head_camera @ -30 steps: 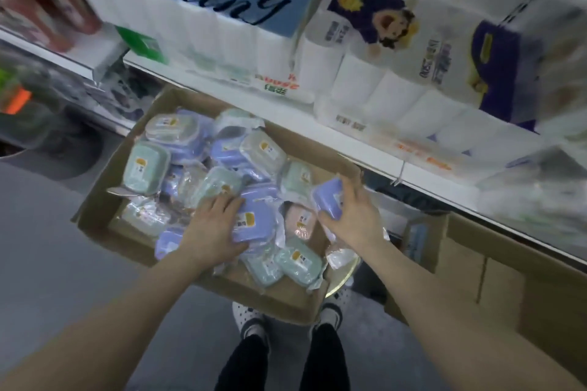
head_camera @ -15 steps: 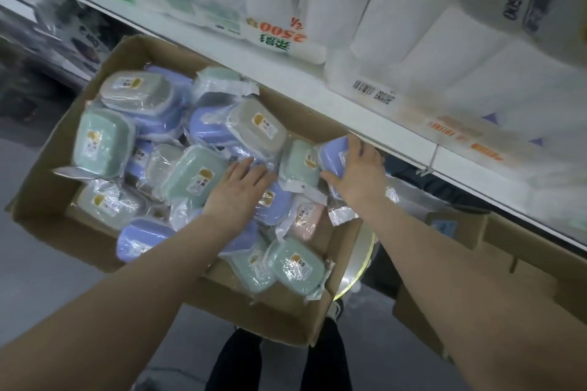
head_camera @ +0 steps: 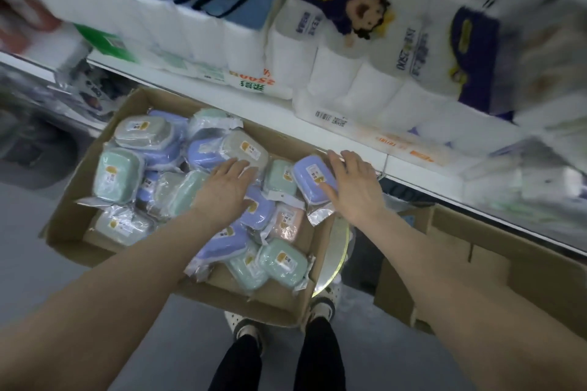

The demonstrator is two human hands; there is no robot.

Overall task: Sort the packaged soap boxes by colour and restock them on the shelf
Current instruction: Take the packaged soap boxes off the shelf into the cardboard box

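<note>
Because the soap boxes [head_camera: 116,176] lie mixed by colour in the carton [head_camera: 263,298], my left grip [head_camera: 222,190] rests flat on the pile, fingers straight. My right grip [head_camera: 355,187], also spread and clasping nothing, touches a purple box [head_camera: 313,176] at the carton's right edge, below the shelf [head_camera: 279,114].

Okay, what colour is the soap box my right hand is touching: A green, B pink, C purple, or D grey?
C: the right hand lies with its thumb against a purple soap box at the right edge of the cardboard box.
</note>
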